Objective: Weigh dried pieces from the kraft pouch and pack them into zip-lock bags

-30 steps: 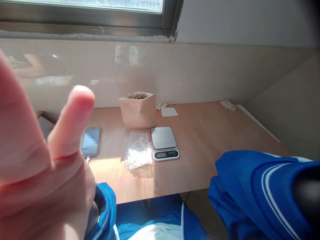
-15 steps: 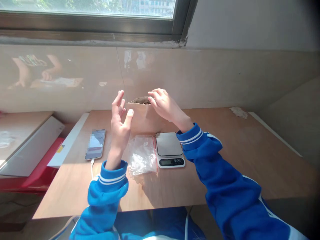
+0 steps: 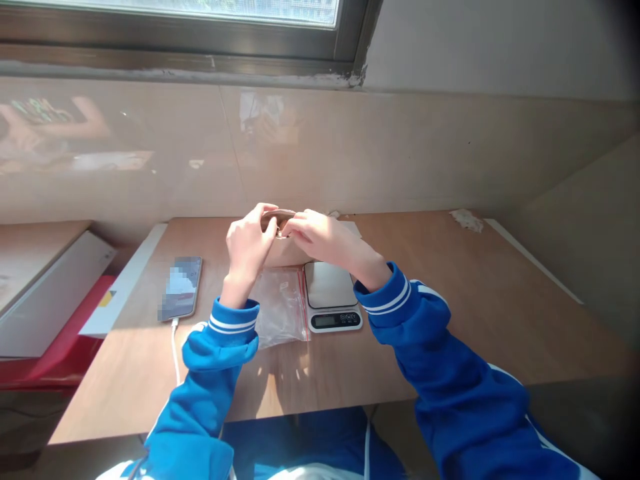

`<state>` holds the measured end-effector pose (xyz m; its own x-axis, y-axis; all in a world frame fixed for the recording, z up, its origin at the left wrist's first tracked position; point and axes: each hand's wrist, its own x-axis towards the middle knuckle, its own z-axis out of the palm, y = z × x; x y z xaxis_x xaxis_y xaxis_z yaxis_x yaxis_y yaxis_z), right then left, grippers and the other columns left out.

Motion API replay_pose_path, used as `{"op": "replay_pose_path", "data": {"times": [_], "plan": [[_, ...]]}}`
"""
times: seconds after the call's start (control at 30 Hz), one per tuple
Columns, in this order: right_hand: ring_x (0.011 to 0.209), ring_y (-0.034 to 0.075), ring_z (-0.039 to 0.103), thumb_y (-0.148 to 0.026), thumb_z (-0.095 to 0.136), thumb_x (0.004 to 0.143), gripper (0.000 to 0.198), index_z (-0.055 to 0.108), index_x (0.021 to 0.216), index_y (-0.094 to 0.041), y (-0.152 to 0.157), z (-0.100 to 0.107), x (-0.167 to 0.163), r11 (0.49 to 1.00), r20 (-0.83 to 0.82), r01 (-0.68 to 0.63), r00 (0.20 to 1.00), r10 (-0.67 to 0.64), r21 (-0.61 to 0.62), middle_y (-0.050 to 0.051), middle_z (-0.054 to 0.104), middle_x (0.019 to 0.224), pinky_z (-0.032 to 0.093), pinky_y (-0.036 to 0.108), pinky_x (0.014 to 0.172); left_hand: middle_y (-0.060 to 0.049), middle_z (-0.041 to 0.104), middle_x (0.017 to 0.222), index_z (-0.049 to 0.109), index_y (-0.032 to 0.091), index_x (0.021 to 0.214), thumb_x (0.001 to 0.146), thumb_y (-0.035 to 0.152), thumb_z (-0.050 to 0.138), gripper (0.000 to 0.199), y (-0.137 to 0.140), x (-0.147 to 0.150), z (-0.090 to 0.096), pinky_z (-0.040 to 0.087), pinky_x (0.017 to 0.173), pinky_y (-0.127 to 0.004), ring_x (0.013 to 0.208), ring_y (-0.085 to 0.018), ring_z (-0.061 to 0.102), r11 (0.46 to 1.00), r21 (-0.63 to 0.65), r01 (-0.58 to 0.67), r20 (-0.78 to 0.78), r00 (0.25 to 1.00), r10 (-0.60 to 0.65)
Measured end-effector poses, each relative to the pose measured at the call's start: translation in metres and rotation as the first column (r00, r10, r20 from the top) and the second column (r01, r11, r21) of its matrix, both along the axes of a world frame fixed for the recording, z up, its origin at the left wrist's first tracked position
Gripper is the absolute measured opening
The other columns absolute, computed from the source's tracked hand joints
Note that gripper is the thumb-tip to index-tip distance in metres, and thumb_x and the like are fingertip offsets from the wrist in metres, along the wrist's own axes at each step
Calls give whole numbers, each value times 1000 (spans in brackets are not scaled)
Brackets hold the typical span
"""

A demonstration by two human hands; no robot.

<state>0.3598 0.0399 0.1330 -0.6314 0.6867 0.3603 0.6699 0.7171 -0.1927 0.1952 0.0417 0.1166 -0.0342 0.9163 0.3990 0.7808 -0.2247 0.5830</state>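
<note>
Paper bag point(image 3: 287, 253): stands at the back of the table, mouth up, near the wall. Walls look thin and pliable; judged light to moderate, depending on the fill, which cannot be identified. Matt paper should grip well but may crease or tear under a hard pull at the rim. Best hold: one side of the rim for steadying, or both side walls low down for lifting.

Left hand point(image 3: 250, 240) grasps the left part of the rim, thumb at the opening. Right hand point(image 3: 327, 239) has its fingers bent into the mouth at the right; cannot tell whether they pinch anything.

Nearer the person: clear zip bags point(image 3: 280, 310), flat, slippery-looking, just beside the digital scale point(image 3: 330, 285). To the left, a phone point(image 3: 184, 290) on a white cable point(image 3: 175, 353).

Table point(image 3: 425, 327): smooth, wood-toned, partly sunlit; crumpled tissue point(image 3: 467, 221) at its far right.

Room: glossy pale wall point(image 3: 400, 147) with reflections, dark window frame point(image 3: 250, 43) above, second table point(image 3: 40, 243) at left.
</note>
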Motion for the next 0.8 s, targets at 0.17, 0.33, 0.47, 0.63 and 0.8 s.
{"op": "replay_pose_path", "data": {"times": [0.17, 0.33, 0.47, 0.63, 0.8], "plan": [[90, 19, 55, -8, 40, 94, 24, 63, 94, -15, -9, 9, -5, 1000, -94, 9, 996, -7, 24, 8, 62, 95, 44, 29, 79, -2, 72, 105, 63, 32, 112, 93, 29, 44, 27, -10, 2, 2, 46, 74, -28, 94, -22, 67, 997, -23, -73, -137, 988, 69], [90, 19, 55, -7, 37, 91, 27, 61, 94, -20, -44, -15, 7, 980, -356, 123, 933, -60, 157, 6, 60, 95, 46, 31, 79, -2, 73, 104, 62, 33, 113, 92, 28, 44, 28, -6, 1, 2, 45, 73, -28, 91, -22, 67, 995, -20, -97, -172, 981, 92], [76, 19, 56, -6, 38, 88, 29, 64, 86, -20, -87, -98, 46, 967, -381, 247, 901, -208, 56, 6, 58, 84, 47, 31, 69, -3, 73, 102, 62, 32, 111, 92, 28, 44, 27, 0, 0, 0, 45, 75, -30, 91, -23, 67, 996, -8, -90, -180, 980, 87], [80, 18, 62, -6, 37, 87, 39, 68, 104, -23, -136, -189, 79, 913, -278, 370, 871, -406, -174, 7, 59, 98, 53, 30, 69, -5, 73, 98, 64, 31, 110, 92, 30, 44, 26, 3, 2, 0, 46, 77, -31, 91, -24, 67, 993, -12, -118, -197, 974, 113], [87, 22, 60, -9, 40, 89, 36, 70, 102, -23, -148, -205, 84, 888, -224, 454, 861, -457, -69, 9, 59, 101, 52, 37, 75, -4, 72, 101, 63, 32, 111, 91, 30, 45, 27, 3, 1, 0, 46, 77, -32, 92, -25, 66, 993, -9, -121, -197, 973, 117]]}}
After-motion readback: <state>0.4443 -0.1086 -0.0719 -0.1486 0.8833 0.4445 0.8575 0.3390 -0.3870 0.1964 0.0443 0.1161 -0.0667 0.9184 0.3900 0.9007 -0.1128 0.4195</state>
